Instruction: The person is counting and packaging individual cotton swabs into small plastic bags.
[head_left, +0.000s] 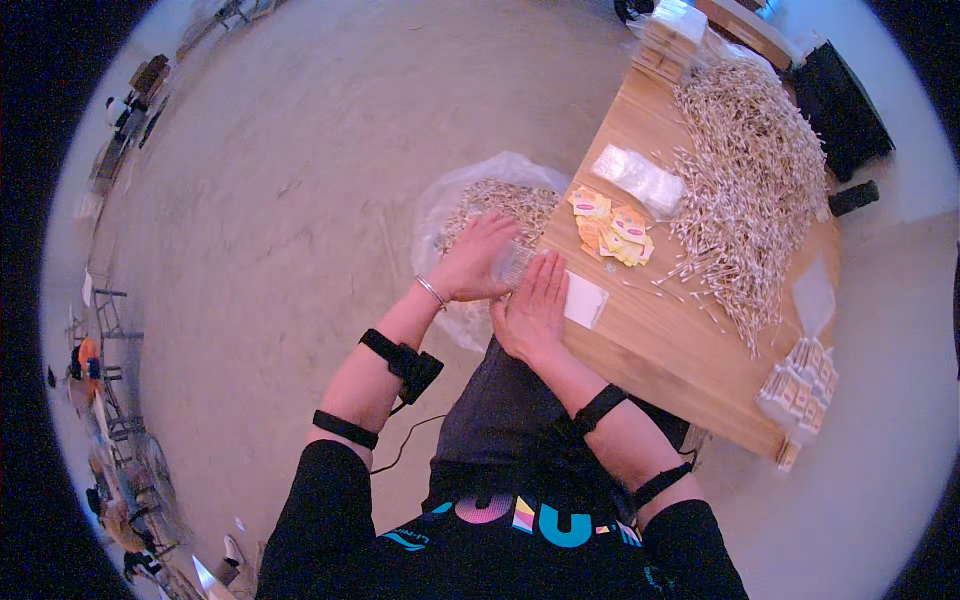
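Observation:
At the near left corner of the wooden table, a small clear plastic bag of cotton swabs [513, 263] sits between my hands. My left hand [474, 260] grips it, thumb below and fingers above, slightly blurred. Straight-fingered, my right hand [535, 308] lies flat against the bag's near side, beside the table edge. A white card [585, 301] is just right of my right fingers. Below and behind my left hand stands a large clear sack [440, 215] filled with loose cotton swabs [500, 200].
On the wooden table [650, 325] lie yellow-orange printed cards [613, 228], a stack of clear plastic bags [638, 180] and a big heap of cotton swabs [750, 170]. Filled packs [800, 388] sit at the right corner, others [670, 40] at the far end. A black box [845, 110] stands beyond.

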